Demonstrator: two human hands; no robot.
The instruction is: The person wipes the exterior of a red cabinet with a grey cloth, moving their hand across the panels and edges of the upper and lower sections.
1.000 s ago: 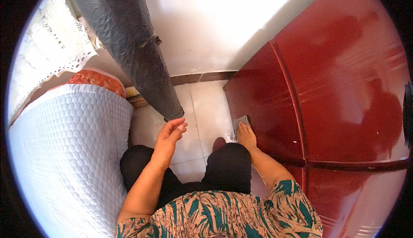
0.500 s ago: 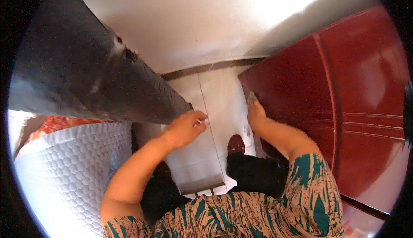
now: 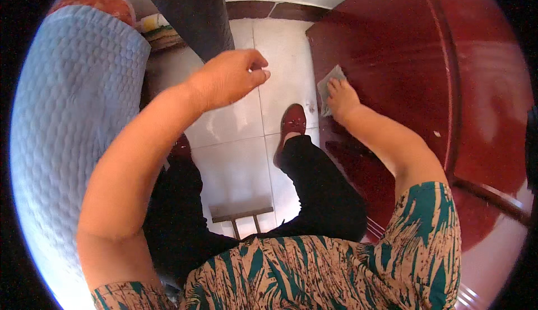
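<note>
My right hand [image 3: 343,101] presses a thin grey-green cloth [image 3: 326,88] against the side of a glossy dark-red wooden cabinet [image 3: 386,58]. Its fingers lie over the cloth, and a corner sticks out above the fingertips. My left hand [image 3: 232,79] hangs in the air over the tiled floor [image 3: 224,128], below the lower end of a dark hanging panel [image 3: 196,13]. The left fingers are loosely curled, with a gap between thumb and forefinger and nothing plainly held there.
On the left stands a bed or seat with a pale blue quilted cover [image 3: 84,74] and an orange-red cloth [image 3: 103,6] at its far end. A yellow-and-white item [image 3: 152,23] lies beside it. A dark skirting [image 3: 252,9] runs along the white wall. My dark-red shoe [image 3: 293,118] is near the cabinet.
My right hand has shifted over the cabinet's side, and more of the cloth shows. My left hand has moved up in the view. The view has tilted, showing more of my legs and the bed.
</note>
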